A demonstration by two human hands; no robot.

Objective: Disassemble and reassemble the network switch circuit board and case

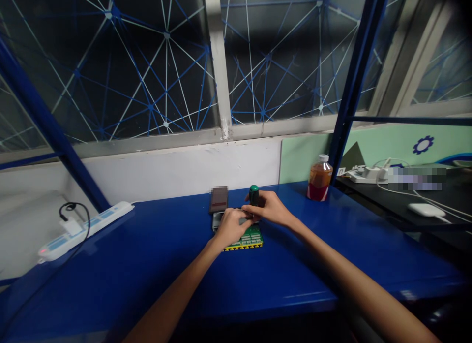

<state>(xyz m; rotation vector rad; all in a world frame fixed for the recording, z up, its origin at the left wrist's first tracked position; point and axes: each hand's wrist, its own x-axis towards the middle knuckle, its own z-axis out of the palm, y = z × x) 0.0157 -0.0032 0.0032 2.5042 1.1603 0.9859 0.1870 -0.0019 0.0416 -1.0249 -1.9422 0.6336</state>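
Note:
A green-handled screwdriver (254,192) stands upright over a green circuit board (252,235) with a yellow edge strip. My right hand (271,208) is closed around the screwdriver's handle, coming in from the right. From the left, my left hand (233,222) reaches over the board, its fingers bent together near the foot of the screwdriver; what they hold, if anything, is hidden. Part of a grey casing (217,221) shows behind the left hand. Just beyond it lies a dark flat rectangular object (219,200), its upper edge blurred.
A bottle of reddish drink (320,179) stands on the blue table (295,269) at the back right. On the left lies a white power strip (88,230) with a plugged-in charger and black cable. A black desk (401,200) at right carries cables and a white adapter (427,210).

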